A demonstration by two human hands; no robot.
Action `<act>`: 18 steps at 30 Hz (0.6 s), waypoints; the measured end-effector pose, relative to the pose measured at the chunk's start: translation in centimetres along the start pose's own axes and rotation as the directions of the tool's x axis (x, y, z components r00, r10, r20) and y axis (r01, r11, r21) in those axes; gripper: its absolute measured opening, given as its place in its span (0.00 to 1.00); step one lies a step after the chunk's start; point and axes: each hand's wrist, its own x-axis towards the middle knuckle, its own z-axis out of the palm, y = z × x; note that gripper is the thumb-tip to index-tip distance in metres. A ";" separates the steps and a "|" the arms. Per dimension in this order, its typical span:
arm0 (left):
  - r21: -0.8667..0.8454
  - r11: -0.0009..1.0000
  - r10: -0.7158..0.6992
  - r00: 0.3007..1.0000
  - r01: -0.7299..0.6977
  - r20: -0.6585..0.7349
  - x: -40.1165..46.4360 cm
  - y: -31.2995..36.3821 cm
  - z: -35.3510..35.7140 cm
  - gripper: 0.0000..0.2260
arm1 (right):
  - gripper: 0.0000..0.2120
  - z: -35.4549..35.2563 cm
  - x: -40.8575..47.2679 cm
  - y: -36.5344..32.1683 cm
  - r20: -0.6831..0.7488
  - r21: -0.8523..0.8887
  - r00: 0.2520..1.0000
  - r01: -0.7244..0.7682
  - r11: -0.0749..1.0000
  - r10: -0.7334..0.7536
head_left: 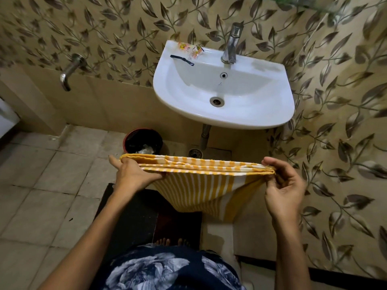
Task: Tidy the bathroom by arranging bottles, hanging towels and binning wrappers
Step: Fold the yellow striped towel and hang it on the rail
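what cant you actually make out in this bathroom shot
All in the head view:
- Bin: its near side and most of its contents are hidden behind the towel.
- Wrappers on the sink: print too small to read.
- Green thing on the shelf: blurred and cut off by the top edge.
- Right hand: fingertips tucked under the towel's folds.
- No towel rail or bottles in view.

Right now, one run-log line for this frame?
step: folding towel | left hand: grips striped towel end | right hand: pinches other end | wrappers: on sink rim | bin: below
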 end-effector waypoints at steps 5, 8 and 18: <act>-0.265 0.964 0.037 0.996 -0.013 0.084 0.4 -0.1 -2.1 0.40 | 0.24 -0.4 -0.6 1.0 -0.095 -0.044 0.995 -0.011 0.999 0.006; -0.286 0.950 0.101 0.990 -0.125 -0.095 0.6 -0.7 -2.0 0.06 | 0.23 -0.6 -0.7 1.3 -0.122 -0.050 0.993 -0.004 0.999 -0.002; -0.097 0.975 0.124 0.856 -0.198 -0.501 -1.3 -0.5 -1.0 0.20 | 0.23 0.0 -1.1 1.8 -0.077 -0.067 0.996 0.030 0.997 -0.035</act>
